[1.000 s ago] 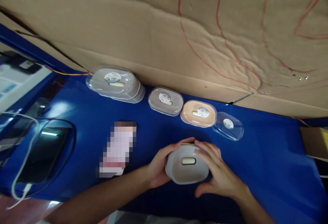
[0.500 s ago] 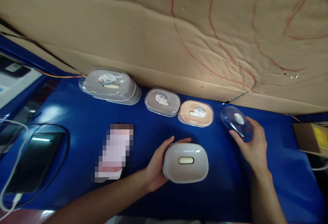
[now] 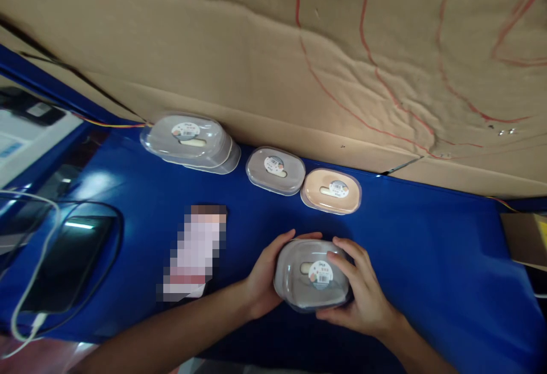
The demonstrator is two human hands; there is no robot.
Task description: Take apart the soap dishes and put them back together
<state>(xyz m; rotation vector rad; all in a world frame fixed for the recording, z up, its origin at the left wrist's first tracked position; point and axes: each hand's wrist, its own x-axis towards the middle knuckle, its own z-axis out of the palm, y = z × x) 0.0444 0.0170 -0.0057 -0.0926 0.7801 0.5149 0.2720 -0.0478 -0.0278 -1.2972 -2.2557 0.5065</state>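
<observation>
A grey oval plastic box (image 3: 291,280) with a cream slot-shaped piece on top is gripped at its left side by my left hand (image 3: 265,278). Over its top sits a clear plastic lid (image 3: 320,275) bearing a round barcode sticker. My right hand (image 3: 366,287) wraps round the lid's right end, thumb at the near edge and fingers on the far side and top. Whether the lid is fully seated cannot be seen. Behind them lie a lidded peach box (image 3: 327,200) and a lidded grey box (image 3: 264,177), side by side.
More lidded grey boxes (image 3: 194,149) are stacked at the back left, against the brown cardboard wall (image 3: 213,66). A blurred-out phone (image 3: 194,254) lies left of my hands on the blue tabletop (image 3: 431,260). Farther left is a black device (image 3: 70,268) with cables. A cardboard box (image 3: 523,240) stands at right.
My right hand has brought the clear lid from the right, down and leftward onto the grey box. My left hand keeps its hold on the box. The view has shifted slightly.
</observation>
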